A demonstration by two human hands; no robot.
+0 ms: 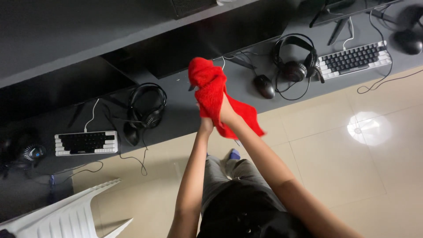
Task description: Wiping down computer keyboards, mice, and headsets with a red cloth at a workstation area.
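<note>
Holding: both hands gripped the red cloth above the desk.
Left hand: clenched on its lower edge.
Right hand: clenched mid-cloth, nearer.
Axis: hung up-down.

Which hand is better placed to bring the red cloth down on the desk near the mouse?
Probably the right hand: it grips the red cloth nearer the mouse. The left hand is lower, mostly hidden behind the cloth.
</note>
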